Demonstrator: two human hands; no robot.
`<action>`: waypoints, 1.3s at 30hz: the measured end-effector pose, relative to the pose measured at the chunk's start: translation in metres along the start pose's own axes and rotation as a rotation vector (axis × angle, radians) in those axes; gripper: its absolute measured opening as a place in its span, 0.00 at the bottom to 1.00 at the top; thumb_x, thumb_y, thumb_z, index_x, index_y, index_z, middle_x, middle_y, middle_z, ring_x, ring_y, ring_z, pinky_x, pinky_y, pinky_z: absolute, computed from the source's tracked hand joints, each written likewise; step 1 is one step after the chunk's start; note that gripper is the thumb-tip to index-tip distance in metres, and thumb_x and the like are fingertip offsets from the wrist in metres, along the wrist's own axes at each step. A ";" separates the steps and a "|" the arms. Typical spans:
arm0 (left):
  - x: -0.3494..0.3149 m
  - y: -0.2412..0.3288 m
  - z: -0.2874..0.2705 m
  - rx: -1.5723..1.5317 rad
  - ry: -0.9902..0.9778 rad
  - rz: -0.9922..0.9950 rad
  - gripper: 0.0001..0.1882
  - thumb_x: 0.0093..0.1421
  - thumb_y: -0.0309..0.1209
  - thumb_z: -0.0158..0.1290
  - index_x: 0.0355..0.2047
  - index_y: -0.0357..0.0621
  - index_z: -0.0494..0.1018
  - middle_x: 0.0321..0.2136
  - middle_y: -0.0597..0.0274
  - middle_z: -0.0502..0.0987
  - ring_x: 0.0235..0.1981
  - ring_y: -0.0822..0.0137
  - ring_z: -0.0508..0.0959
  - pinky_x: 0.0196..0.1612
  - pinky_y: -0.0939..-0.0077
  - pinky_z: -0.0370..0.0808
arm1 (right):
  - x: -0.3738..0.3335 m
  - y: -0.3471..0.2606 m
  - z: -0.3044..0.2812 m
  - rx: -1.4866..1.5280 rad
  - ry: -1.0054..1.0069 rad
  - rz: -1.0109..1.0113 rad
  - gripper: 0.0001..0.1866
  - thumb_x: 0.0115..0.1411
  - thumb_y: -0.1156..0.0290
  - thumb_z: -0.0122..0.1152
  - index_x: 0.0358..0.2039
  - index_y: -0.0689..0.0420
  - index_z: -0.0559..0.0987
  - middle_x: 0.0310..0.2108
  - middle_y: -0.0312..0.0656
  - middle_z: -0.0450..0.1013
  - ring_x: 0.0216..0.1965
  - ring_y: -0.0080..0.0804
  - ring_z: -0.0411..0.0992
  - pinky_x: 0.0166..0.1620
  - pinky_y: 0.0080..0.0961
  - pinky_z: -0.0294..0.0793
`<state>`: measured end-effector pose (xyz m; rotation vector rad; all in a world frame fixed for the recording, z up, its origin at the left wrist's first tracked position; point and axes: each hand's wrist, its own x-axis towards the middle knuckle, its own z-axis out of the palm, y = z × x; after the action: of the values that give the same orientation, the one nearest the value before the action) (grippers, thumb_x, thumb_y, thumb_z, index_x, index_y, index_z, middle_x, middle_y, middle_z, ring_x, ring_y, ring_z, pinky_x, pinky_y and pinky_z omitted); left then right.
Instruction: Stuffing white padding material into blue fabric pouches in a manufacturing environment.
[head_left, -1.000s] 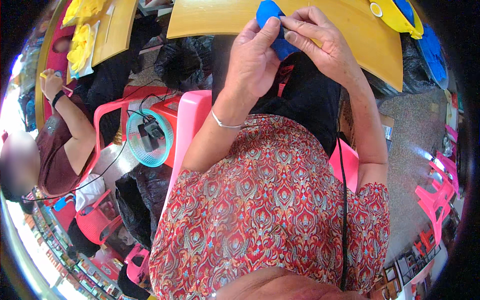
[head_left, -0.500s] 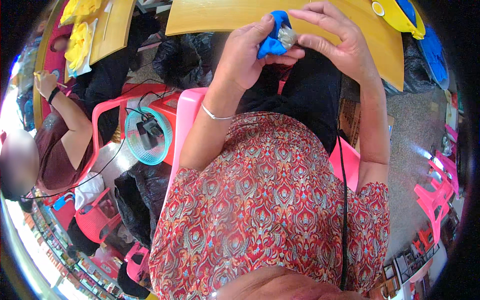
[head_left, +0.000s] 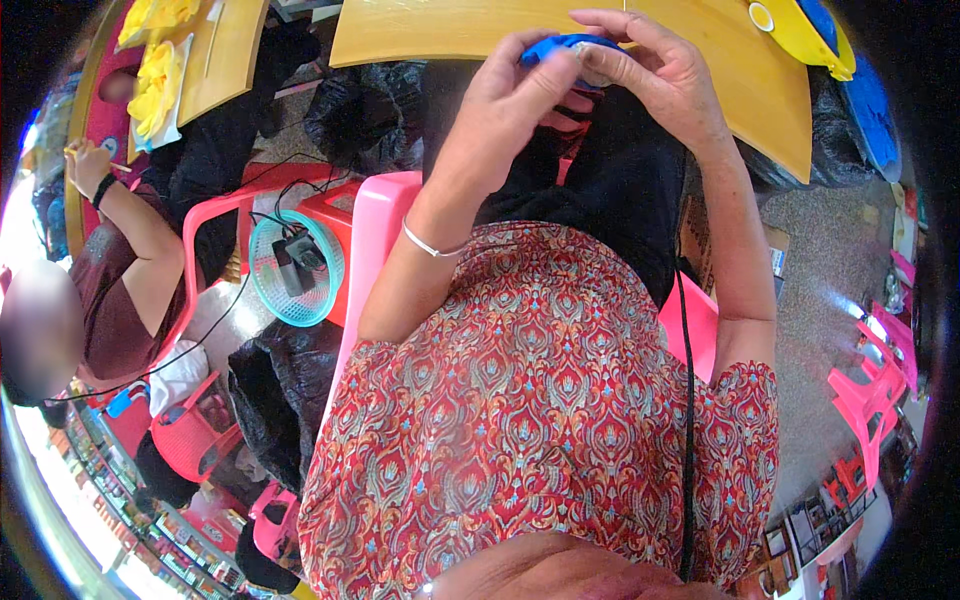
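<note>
Just in front of the yellow table's near edge, I hold a small blue cloth piece (head_left: 566,43) with a greyish wad (head_left: 594,72) showing at its underside. My left hand (head_left: 508,112), with a thin white bracelet at the wrist, is closed around the cloth's left side, thumb pressed on it. From the right, my right hand (head_left: 672,88) meets the bundle. Its thumb pushes against the grey wad, and its fingers reach over the far side of the cloth. The fingers partly hide both the cloth and the wad.
A yellow container (head_left: 815,45) with blue pieces stands at the table's (head_left: 440,35) right end. Yellow pieces (head_left: 155,95) lie on the table at left, beside a seated person's hand (head_left: 90,165). A turquoise basket (head_left: 295,268) holds black adapters. Black bags (head_left: 365,120) sit below the table.
My right hand has come down and left onto the bundle, its thumb now against the grey wad. The left thumb has shifted over the cloth, and the bundle has turned, hiding more of the wad.
</note>
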<state>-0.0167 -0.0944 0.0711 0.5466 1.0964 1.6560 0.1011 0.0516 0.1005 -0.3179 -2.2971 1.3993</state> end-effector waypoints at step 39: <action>-0.002 0.008 0.004 0.430 0.175 0.539 0.06 0.62 0.22 0.54 0.40 0.35 0.74 0.38 0.66 0.74 0.37 0.78 0.73 0.40 0.87 0.70 | -0.007 0.012 0.013 -0.048 0.028 -0.284 0.11 0.56 0.76 0.65 0.41 0.58 0.79 0.44 0.36 0.73 0.38 0.20 0.71 0.35 0.15 0.71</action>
<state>-0.0165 -0.0954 0.0803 1.0621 1.5452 1.9574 0.1011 0.0438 0.0831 -0.0229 -2.2507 1.1922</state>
